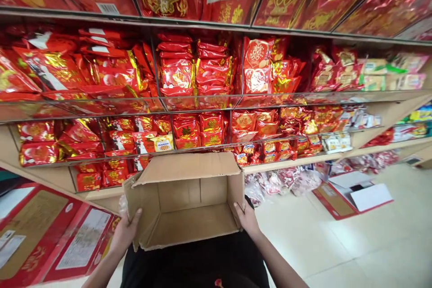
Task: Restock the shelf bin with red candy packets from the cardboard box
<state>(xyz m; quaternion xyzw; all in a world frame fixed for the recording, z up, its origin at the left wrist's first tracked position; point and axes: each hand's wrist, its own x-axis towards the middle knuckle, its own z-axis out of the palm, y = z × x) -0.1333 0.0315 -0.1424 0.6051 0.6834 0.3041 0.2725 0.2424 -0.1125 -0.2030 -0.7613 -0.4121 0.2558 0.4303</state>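
An open cardboard box (192, 225) rests over my lap, its inside facing me with nothing in it. The long top flap (189, 166) leans away toward the shelf. My left hand (126, 229) grips the box's left side, thumb on the near face and the other fingers hidden behind. On the opposite side, my right hand (247, 219) holds the right wall, with fingers wrapped over its edge. A bit of clear plastic (123, 204) shows beside my left hand.
Shelves with clear front strips (202, 102) hold red and gold packets (177, 74) right ahead. Red cartons (67, 234) lie at the left. Bagged goods (280, 180) sit under the lowest shelf, and an opened red-and-white carton (351, 195) lies on the tiled floor (303, 243) at right.
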